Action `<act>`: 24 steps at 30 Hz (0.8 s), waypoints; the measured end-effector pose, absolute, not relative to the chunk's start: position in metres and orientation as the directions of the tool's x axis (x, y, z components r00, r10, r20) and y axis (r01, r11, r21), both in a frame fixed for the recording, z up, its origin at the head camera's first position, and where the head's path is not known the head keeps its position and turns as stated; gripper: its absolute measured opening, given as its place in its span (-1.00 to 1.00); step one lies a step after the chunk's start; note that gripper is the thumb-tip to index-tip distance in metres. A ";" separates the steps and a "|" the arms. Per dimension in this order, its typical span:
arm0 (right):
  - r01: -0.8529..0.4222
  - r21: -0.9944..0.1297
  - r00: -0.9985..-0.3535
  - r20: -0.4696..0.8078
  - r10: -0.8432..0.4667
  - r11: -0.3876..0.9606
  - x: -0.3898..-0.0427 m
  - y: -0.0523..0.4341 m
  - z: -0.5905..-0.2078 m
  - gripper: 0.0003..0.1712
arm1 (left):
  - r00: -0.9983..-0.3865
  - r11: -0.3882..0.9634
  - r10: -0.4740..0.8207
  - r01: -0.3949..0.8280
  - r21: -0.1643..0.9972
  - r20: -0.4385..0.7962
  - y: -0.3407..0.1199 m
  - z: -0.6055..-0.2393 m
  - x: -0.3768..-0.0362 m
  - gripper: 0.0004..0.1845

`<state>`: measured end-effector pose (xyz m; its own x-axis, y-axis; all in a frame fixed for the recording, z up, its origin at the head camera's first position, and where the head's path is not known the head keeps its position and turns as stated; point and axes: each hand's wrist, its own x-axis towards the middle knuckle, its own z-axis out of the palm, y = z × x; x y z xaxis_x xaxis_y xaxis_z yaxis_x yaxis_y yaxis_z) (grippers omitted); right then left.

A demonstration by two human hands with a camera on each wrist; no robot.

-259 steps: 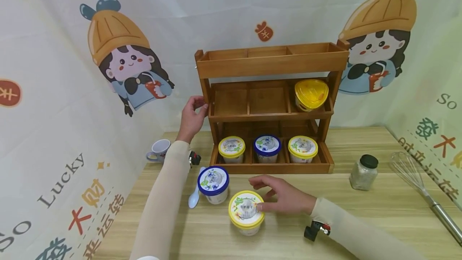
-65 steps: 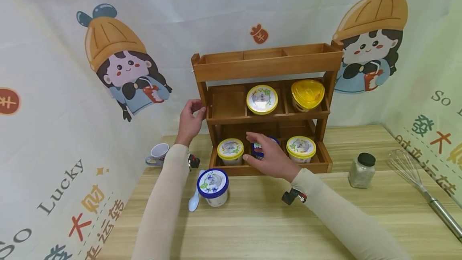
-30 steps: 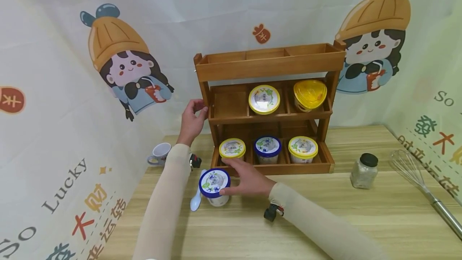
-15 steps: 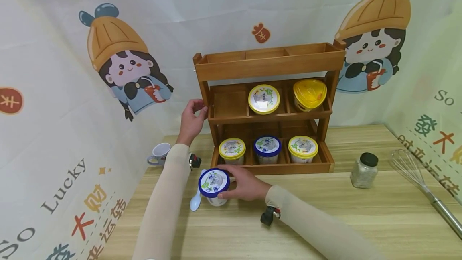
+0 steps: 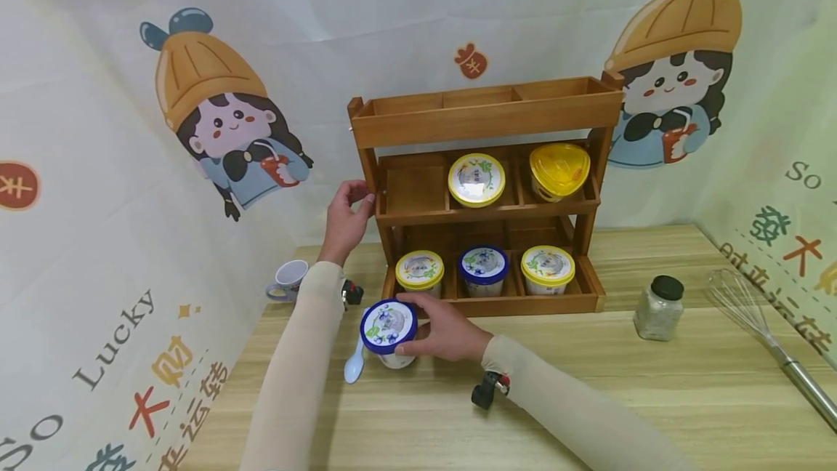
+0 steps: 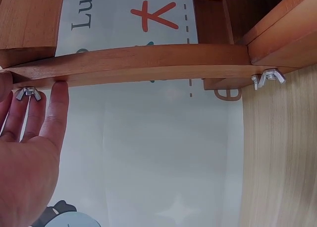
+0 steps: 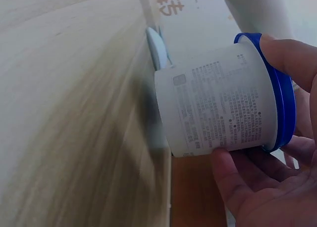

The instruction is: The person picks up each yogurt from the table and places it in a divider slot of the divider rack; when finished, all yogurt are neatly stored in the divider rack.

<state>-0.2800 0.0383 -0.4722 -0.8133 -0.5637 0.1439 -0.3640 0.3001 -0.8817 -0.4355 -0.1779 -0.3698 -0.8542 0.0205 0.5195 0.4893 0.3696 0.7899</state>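
Note:
My right hand grips a white tub with a blue lid. Thumb and fingers wrap its side and rim in the right wrist view, and its base is close over the tabletop. At the left side of a wooden rack, my left hand holds the upright post, thumb in front and fingertips behind its edge. On the middle tier sit a yellow-lidded tub and, right of it, a tub with a yellow triangular cover. The middle tier's left compartment holds nothing.
The bottom tier holds a yellow-lidded tub, a blue-lidded tub and another yellow-lidded tub. A light-blue spoon lies beside the gripped tub. A mug stands left; a black-capped jar and whisk are right.
A yellow-lidded tub went from the table to the middle tier's centre compartment. My right hand then moved left, took hold of the blue-lidded tub and raised it slightly. My left hand stayed put.

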 end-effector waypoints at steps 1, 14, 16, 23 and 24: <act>-0.364 -0.883 -0.816 0.149 -0.559 0.297 -0.280 0.039 -0.471 0.05 | -0.855 0.371 0.021 0.489 0.790 0.519 -0.178 -0.369 -0.435 -0.68; -0.390 -0.895 -0.829 0.239 -0.505 0.217 -0.282 0.051 -0.444 0.01 | -0.864 0.387 0.010 0.468 0.794 0.504 -0.177 -0.370 -0.435 -0.67; -0.415 -0.883 -0.826 0.264 -0.497 0.220 -0.283 0.054 -0.440 0.01 | -0.866 0.389 0.007 0.463 0.796 0.500 -0.177 -0.370 -0.434 -0.66; -0.450 -0.865 -0.831 0.313 -0.460 0.224 -0.286 0.067 -0.422 0.03 | -0.875 0.391 0.006 0.448 0.804 0.484 -0.177 -0.371 -0.434 -0.65; -0.456 -0.861 -0.831 0.322 -0.455 0.224 -0.286 0.068 -0.419 0.03 | -0.876 0.391 0.007 0.446 0.805 0.481 -0.177 -0.370 -0.434 -0.65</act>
<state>-0.2864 0.0683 -0.4190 -0.8305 -0.4548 0.3215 -0.4563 0.2244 -0.8611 -0.4341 -0.1771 -0.3704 -0.8764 0.0070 0.4815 0.4456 0.3908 0.8054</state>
